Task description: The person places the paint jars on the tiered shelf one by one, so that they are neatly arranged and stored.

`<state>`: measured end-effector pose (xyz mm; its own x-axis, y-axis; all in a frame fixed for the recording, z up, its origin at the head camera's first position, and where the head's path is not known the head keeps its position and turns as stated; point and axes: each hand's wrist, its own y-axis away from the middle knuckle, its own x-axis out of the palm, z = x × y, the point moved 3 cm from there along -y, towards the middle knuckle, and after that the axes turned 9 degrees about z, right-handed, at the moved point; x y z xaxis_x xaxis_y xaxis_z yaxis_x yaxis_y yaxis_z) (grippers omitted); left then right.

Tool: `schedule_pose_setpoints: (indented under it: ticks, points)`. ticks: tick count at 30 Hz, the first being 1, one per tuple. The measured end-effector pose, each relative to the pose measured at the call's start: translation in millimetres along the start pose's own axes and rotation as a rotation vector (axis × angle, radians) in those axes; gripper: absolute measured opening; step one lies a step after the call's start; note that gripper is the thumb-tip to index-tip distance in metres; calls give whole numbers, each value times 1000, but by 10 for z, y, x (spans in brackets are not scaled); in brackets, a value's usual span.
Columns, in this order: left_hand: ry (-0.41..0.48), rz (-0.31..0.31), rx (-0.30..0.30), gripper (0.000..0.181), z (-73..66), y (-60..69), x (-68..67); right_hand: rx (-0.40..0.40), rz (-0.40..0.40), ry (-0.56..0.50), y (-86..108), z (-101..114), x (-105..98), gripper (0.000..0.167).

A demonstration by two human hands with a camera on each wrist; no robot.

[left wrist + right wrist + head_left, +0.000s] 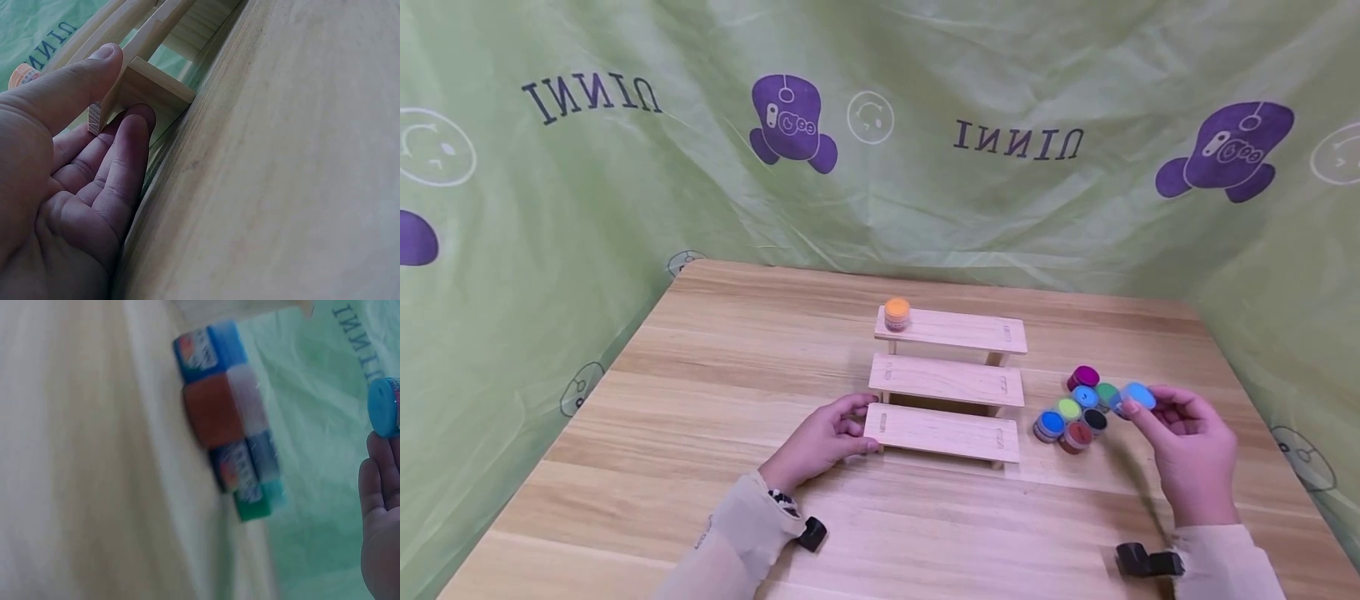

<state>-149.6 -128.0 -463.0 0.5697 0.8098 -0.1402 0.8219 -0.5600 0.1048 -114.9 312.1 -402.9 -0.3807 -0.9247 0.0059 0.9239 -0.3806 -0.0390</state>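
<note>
**One hand on the wooden stand, the other with a blue jar**

Nearest to me are two pale sleeves (pixel 737 537), and at each cuff sits a small black device (pixel 811 534). On the left side, the left hand (pixel 816 442) grips the left end of the near board (pixel 943 433) of a wooden stand (pixel 946 381); its grip is narrow, with the board's end between the thumb and the curled fingers. The stand is in the middle of the wooden table (pixel 647 417), with three boards rising like steps towards the far side.

On the right, the right hand (pixel 1195 446) pinches a light-blue jar (pixel 1137 397) between thumb and fingers and holds it above the table.

Just left of this jar, seven others stand close together. At the near side are a blue jar (pixel 1049 425) and a reddish-brown jar (pixel 1076 437); then come a black jar (pixel 1094 421), a yellow-green jar (pixel 1068 408), a second blue-topped jar (pixel 1085 397) and a green jar (pixel 1107 395). A magenta jar (pixel 1083 377) is the farthest of them.

Farther away, an orange jar (pixel 897 315) stands upright on the left end of the far board (pixel 962 329). Behind everything hangs green cloth (pixel 925 217) with purple figures.
</note>
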Motion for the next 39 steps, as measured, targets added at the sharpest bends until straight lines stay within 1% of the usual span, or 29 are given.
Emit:
schedule_pose_setpoints:
  ticks: [7, 15, 19, 23, 25, 29, 32, 36, 39]
  points:
    - [-1, -6, -12, 68, -14, 10, -5, -64, 37, -25, 68, 143, 170, 37]
    - [-1, -4, -16, 68, -16, 16, -5, -103, 65, 8, 112, 262, 389, 36]
    - [3, -1, -15, 68, -9, 10, 0, -119, 89, 7, 115, 308, 489, 36]
    - [5, 4, -10, 68, -8, 7, 3, -152, 122, 15, 117, 346, 589, 35]
    - [4, 4, -7, 67, -10, 7, 2, -174, 151, 32, 119, 369, 641, 35]
    - [-1, 2, -6, 67, -13, 6, -3, -223, 216, 123, 121, 420, 737, 33]
    - [1, 6, -7, 67, -6, 3, -2, -251, 247, 165, 118, 457, 801, 31]
    - [3, 7, -8, 68, 5, 2, -4, -255, 287, 154, 95, 500, 896, 32]
    - [9, 6, -8, 68, 13, 2, -4, -269, 291, 212, 75, 530, 969, 33]
